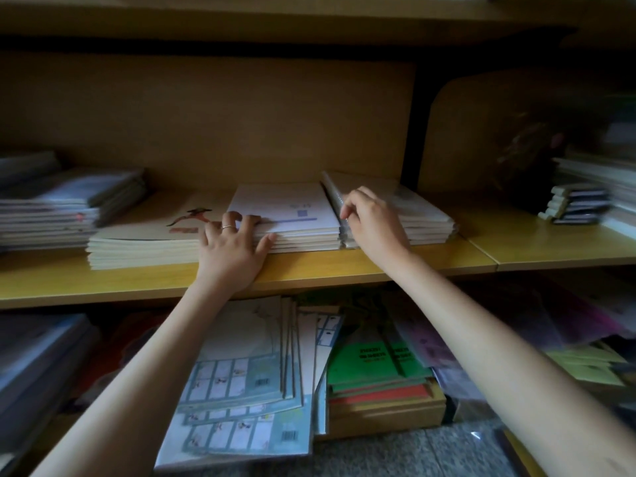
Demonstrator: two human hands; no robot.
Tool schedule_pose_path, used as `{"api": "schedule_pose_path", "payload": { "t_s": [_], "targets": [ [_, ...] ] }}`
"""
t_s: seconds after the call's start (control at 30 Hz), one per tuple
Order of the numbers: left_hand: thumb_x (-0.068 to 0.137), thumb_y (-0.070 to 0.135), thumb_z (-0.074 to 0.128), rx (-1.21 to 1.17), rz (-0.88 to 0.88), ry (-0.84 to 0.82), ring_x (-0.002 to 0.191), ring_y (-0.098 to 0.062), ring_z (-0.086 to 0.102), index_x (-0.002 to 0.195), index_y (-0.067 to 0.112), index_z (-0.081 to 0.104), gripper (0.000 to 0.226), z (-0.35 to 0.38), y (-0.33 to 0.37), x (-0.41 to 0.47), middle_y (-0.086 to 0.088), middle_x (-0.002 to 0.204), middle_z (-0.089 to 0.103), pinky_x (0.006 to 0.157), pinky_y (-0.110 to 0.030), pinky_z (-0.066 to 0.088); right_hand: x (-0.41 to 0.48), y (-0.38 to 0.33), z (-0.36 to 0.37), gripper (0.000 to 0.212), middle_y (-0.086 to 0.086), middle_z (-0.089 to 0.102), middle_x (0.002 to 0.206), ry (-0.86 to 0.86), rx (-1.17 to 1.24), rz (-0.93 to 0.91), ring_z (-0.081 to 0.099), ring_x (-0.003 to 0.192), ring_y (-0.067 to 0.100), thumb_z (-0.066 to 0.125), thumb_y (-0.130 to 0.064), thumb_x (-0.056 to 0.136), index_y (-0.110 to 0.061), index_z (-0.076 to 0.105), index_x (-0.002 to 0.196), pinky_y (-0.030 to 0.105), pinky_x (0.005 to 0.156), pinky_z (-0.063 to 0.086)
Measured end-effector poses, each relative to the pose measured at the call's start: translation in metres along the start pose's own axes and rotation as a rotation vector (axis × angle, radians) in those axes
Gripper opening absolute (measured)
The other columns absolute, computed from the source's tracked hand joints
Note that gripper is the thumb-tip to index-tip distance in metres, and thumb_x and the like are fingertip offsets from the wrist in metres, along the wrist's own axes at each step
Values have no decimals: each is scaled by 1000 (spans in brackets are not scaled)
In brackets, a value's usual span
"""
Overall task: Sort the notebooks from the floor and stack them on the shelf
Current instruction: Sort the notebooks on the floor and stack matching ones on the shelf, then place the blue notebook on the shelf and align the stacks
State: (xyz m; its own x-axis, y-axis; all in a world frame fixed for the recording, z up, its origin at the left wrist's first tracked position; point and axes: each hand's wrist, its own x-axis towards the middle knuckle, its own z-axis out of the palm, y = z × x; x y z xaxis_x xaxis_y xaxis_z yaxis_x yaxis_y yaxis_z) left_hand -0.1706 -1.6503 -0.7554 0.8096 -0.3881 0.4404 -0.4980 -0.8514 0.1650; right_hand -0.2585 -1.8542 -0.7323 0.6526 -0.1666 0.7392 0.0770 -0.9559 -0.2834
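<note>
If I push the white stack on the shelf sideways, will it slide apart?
Probably yes: the white stack is several thin, separate notebooks, so upper ones may shift. Each likely bends if lifted alone. The left hand touching its corner should steady it.

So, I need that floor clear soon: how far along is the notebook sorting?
Roughly midway. Done: a cream stack, a white stack and a spiral-bound stack lie on the shelf. In hand: the left hand presses the white stack, the right hand pinches the spiral-bound stack's edge. Left: green notebooks and blue-patterned notebooks below the shelf.
</note>
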Motion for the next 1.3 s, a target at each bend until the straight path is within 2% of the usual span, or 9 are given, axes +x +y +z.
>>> {"api": "schedule_pose_path", "payload": {
  "t_s": [0.13, 0.27, 0.53, 0.7, 0.77, 0.9, 1.0, 1.13, 1.3],
  "targets": [
    [94, 57, 26, 3, 6, -7, 128, -45, 27, 138, 23, 32, 56, 0, -1, 1, -18, 143, 30, 105, -51, 24, -12, 4, -4, 36, 5, 54, 119, -101, -176, -82, 59, 86, 20, 52, -21, 94, -17, 45, 129, 27, 70, 45],
    [93, 59, 27, -31, -5, -12, 130, -44, 25, 138, 23, 33, 57, 0, -3, 2, -17, 143, 29, 105, -51, 24, -18, 11, -1, 47, 7, 35, 143, -220, -384, -120, 38, 130, 28, 50, -33, 94, -23, 42, 139, 45, 116, 17],
    [94, 53, 35, -96, -8, 57, 142, -36, 6, 143, 24, 24, 58, -3, 1, -9, -19, 151, 14, 113, -53, 5, -19, 7, -18, 69, 2, -2, 158, -534, -411, -5, -7, 145, 29, 44, -42, 94, -32, 4, 150, 46, 114, -10],
    [86, 38, 45, -53, 460, 413, 129, -33, 28, 128, 14, 40, 49, -7, 6, -89, -18, 135, 34, 109, -49, 16, -82, -68, -19, 48, 16, 51, 120, 25, -74, -141, 46, 118, 34, 52, -10, 79, -10, 51, 128, 41, 101, 34],
    [84, 34, 45, -111, 571, 424, 117, -32, 34, 124, 10, 38, 47, 4, -1, -141, -14, 126, 33, 104, -46, 22, -128, -93, -12, 46, 15, 55, 111, -4, 108, -312, 50, 107, 31, 55, -8, 71, -7, 57, 117, 38, 93, 38],
    [76, 41, 47, -222, 302, 101, 110, -29, 34, 122, 9, 33, 58, 59, -47, -259, -11, 123, 32, 96, -40, 27, -237, -106, 18, 54, 12, 44, 122, -326, 263, -402, 44, 116, 28, 62, -7, 71, -8, 45, 122, 34, 100, 33],
    [73, 42, 68, -177, -201, -377, 124, -30, 30, 133, 9, 30, 78, 103, -100, -326, -17, 135, 30, 102, -40, 32, -312, -106, 39, 54, 7, 41, 125, -715, 299, -321, 45, 115, 25, 60, -12, 76, -13, 41, 126, 32, 100, 36],
    [68, 29, 82, -470, -793, -697, 139, -32, 21, 146, -1, 6, 113, 133, -154, -372, -19, 151, 16, 112, -39, 25, -367, -112, 73, 48, -1, 39, 130, -1225, 419, 193, 49, 112, 21, 50, -14, 89, -25, 34, 132, 39, 92, 43],
    [69, -5, 77, -675, -920, -561, 120, -30, 48, 123, -9, 43, 63, 135, -145, -380, -15, 129, 49, 91, -33, 39, -395, -125, 120, 56, 10, 55, 124, -1339, 654, 982, 54, 112, 25, 59, -16, 82, -16, 37, 134, 38, 97, 45]
  ]
}}
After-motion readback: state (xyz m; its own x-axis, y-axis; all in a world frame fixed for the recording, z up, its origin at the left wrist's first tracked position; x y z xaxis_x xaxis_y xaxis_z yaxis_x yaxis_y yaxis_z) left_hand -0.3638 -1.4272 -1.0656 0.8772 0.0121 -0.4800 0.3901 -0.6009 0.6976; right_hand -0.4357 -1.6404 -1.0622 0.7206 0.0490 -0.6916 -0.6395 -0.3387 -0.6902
